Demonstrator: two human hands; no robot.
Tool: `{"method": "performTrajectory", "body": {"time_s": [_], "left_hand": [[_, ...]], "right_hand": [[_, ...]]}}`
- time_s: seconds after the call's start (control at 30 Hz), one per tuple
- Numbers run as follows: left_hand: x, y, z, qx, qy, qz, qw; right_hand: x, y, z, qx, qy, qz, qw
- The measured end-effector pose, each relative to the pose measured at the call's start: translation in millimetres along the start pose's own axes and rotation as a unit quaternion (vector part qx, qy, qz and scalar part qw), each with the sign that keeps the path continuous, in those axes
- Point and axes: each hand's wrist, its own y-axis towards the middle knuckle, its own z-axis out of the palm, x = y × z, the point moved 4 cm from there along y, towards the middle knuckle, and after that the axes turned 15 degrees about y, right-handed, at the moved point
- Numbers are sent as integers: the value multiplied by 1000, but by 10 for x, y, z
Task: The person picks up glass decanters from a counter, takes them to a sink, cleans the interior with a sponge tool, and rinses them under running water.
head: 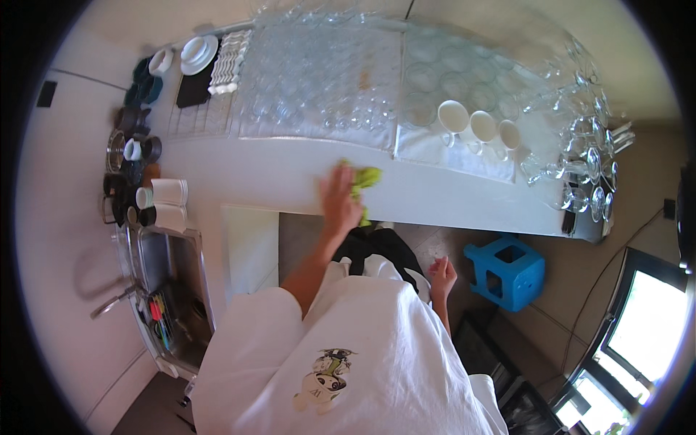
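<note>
My left hand (340, 198) lies on a bright yellow-green cloth (365, 180), pressed against the white counter (288, 174) near its front edge. The hand is blurred, and part of the cloth is hidden under it. Past the fingers, rows of small clear glasses (315, 81) cover a white mat. Away from the counter, my right hand (443, 276) hangs beside my body with its fingers curled. No object shows in it, though its palm is hidden. Three white cups (483, 126) stand on another mat to the right.
Stemmed glasses (584, 163) crowd the counter's right end. A steel sink (173, 255) with a tap (113, 304) is at left. Stacked white containers (170, 202) and dark cups (128, 119) stand near it. A blue plastic stool (511, 272) sits on the floor at right.
</note>
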Motion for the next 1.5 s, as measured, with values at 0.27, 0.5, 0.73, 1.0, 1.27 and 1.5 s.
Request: {"method": "performTrajectory", "body": {"time_s": [0.27,0.5,0.73,1.0,1.27,1.5], "left_hand": [[2630,-107,-189,-96,313,-327,887],[1646,40,-389,-53,358,-406,839],[-1277,-195,315,-58,137,11,989],[-3683,-371,1084,-10,-3,122,992],[-4075,-440,1069,-41,162,113,980],[-4140,-429,1092,-80,194,113,971]], "right_hand": [[-1394,-6,-1461,-137,-208,144,958],[-2177,-196,-1982,-181,-109,270,939],[-1500,-41,-2499,-218,14,301,928],[-975,381,-3401,-240,92,317,913],[-456,746,-4080,-271,128,352,887],[-44,1619,-4649,-204,113,401,886]]}}
